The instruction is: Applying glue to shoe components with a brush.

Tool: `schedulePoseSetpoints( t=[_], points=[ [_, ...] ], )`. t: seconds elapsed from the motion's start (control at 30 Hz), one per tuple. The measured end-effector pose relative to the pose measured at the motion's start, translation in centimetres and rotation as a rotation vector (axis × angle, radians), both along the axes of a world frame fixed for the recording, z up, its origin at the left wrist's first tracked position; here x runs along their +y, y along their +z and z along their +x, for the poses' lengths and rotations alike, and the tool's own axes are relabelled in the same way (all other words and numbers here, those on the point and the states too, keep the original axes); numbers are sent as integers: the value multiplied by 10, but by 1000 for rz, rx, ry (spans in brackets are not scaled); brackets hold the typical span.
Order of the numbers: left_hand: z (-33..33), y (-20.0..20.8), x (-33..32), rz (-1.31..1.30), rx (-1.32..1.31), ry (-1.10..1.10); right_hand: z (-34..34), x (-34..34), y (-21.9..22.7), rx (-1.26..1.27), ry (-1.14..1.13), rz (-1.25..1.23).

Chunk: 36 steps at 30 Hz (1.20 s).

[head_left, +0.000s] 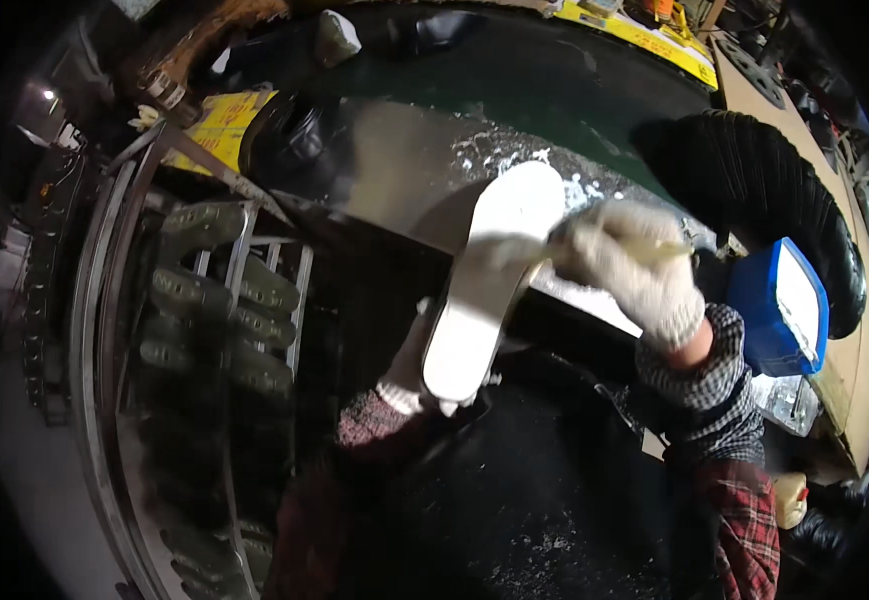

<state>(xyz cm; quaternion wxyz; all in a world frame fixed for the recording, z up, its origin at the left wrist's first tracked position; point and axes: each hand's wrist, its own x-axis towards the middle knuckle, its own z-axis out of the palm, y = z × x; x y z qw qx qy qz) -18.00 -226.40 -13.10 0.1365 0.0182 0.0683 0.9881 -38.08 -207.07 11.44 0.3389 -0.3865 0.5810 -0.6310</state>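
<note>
A long white shoe sole (500, 280), wider at its far end, is held tilted up over the near edge of the workbench. Its pale face is turned toward me. My left hand (410, 365), in a light knitted glove, grips the sole from below and behind; only parts of its fingers show around the edges. Above the sole's right edge is my right hand (635, 265), also gloved and smeared by motion. It is closed around a brush (535, 262) whose blurred tip meets the middle of the sole. A blue tub (780, 305) with white contents stands right of that hand.
White splatters (515, 150) mark the bench beyond the sole. Left stands a metal rack (245, 260) with several dark foot-shaped pieces. A pile of black curved pieces (765, 190) lies on the right. Yellow boards or boxes (225, 130) sit at the bench's back and left.
</note>
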Motion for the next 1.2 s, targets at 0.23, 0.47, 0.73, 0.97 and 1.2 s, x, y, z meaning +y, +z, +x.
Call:
schedulePoseSetpoints(
  t=[0.23,0.47,0.73,0.97,1.2],
  points=[
    [-19,56,21,20,-106,107,19,53,-17,330,243,36],
    [-26,66,19,-434,51,200,29,46,-30,375,264,-67],
    [2,16,-3,-287,-320,103,-75,51,-82,168,-601,-22],
    [7,19,5,-136,-232,107,3,62,-37,1009,-23,19],
    [13,7,-1,-14,-88,42,-105,19,-48,912,-195,40]
  ],
)
